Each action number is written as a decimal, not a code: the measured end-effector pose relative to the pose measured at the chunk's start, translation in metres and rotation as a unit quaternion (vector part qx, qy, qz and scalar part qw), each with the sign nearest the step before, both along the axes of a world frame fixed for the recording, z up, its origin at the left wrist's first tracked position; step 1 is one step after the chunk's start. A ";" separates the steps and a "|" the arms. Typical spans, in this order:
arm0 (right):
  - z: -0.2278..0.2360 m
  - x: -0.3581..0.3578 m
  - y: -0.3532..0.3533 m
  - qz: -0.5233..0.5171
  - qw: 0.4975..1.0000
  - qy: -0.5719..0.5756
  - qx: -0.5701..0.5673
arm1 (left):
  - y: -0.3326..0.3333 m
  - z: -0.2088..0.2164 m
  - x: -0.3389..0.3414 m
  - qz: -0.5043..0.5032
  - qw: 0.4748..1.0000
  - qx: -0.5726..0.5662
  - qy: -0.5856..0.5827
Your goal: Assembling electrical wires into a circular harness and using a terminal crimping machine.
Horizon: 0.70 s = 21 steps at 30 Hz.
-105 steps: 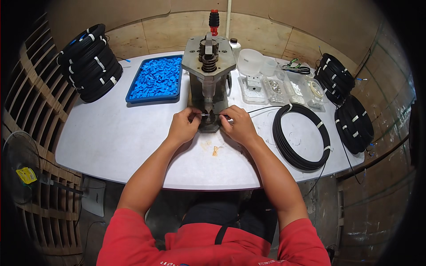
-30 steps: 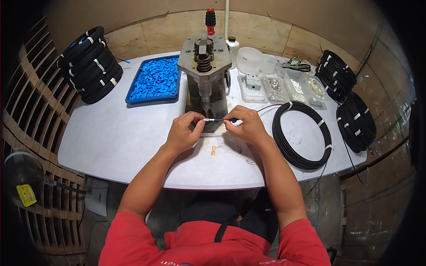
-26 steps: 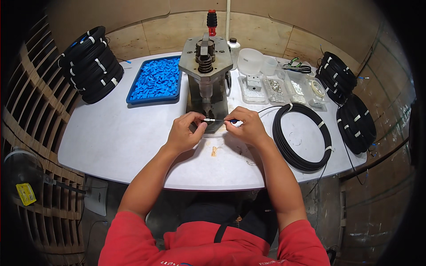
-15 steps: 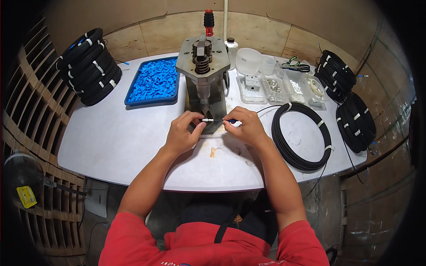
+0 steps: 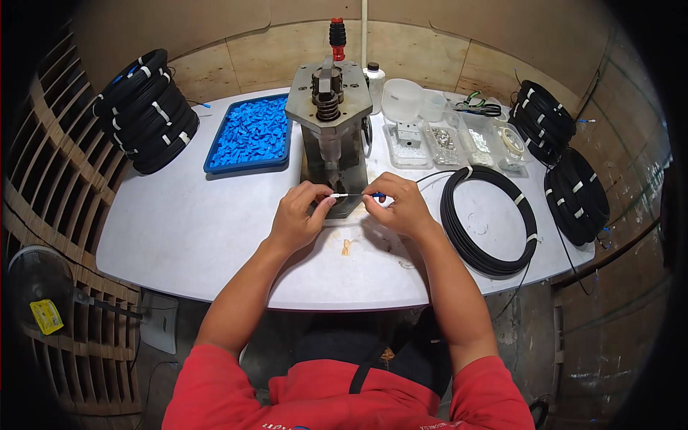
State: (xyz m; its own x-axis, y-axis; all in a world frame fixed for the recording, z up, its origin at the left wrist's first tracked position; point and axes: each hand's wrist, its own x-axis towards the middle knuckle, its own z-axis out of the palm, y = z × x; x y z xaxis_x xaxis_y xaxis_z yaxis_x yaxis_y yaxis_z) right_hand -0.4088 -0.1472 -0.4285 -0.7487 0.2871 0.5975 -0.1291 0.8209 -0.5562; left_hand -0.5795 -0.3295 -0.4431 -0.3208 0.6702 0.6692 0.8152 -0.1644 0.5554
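My left hand (image 5: 299, 213) pinches a small white cable connector piece (image 5: 339, 195) between thumb and fingertips. Facing it, my right hand (image 5: 398, 206) grips a cable end with a blue part (image 5: 378, 195) showing at the fingers. A thin line spans the gap between the two. Both hands are held over the front of the metal base of an upright press (image 5: 337, 147). From behind my right hand a black cable leads to a coil of black cable (image 5: 453, 229) tied with white bands. How far the cable end enters the white piece is too small to tell.
Left of the press lies a dark blue tray (image 5: 212, 169) of small blue pieces. Stacked cable coils stand at the left (image 5: 154, 118) and right (image 5: 573, 188). Clear boxes of small parts (image 5: 410, 162), a white bottle (image 5: 374, 89) and pliers (image 5: 479, 109) sit back right.
Both hands stay nearly in place, fingers still closed. The whole view has shifted slightly, and a bit more of the blue part shows at my right fingers.
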 end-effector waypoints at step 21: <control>0.000 -0.004 0.002 0.004 0.988 0.078 0.136 | 0.002 -0.001 0.001 0.021 0.999 -0.009 0.035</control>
